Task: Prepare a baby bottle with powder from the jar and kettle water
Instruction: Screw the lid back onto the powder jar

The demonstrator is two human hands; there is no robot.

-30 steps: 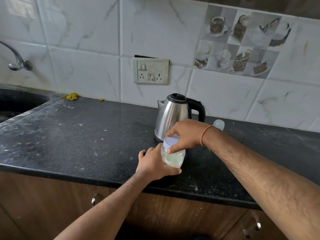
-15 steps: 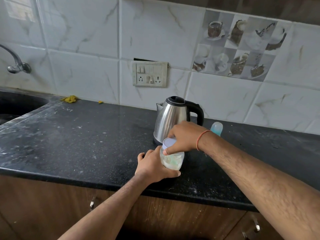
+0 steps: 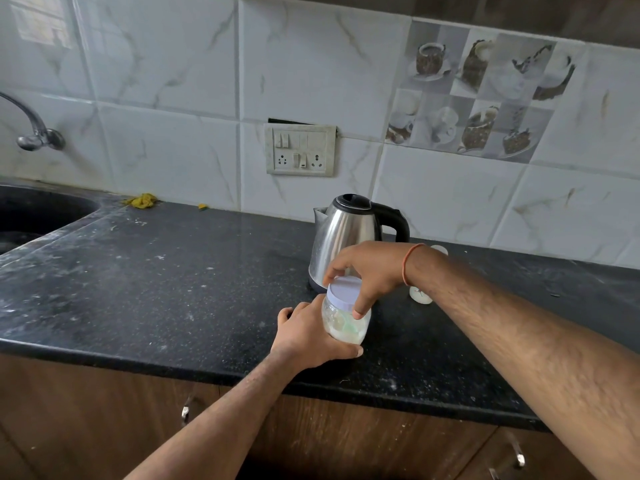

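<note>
Jar (image 3: 344,322) upright, long axis vertical, lid (image 3: 345,289) up, near front edge of surface (image 3: 173,289), just before kettle (image 3: 349,237). White powder plus pale green scoop inside. Your left hand (image 3: 308,337) wraps jar body, firm grip. Your right hand (image 3: 369,271) curls fingers round lid rim. Bottle (image 3: 420,294) mostly hidden behind right wrist.

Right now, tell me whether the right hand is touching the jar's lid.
Touching. The head view shows the right hand with fingers curled over the white lid and the thumb pressed on its rim, while the left hand holds the jar.
</note>
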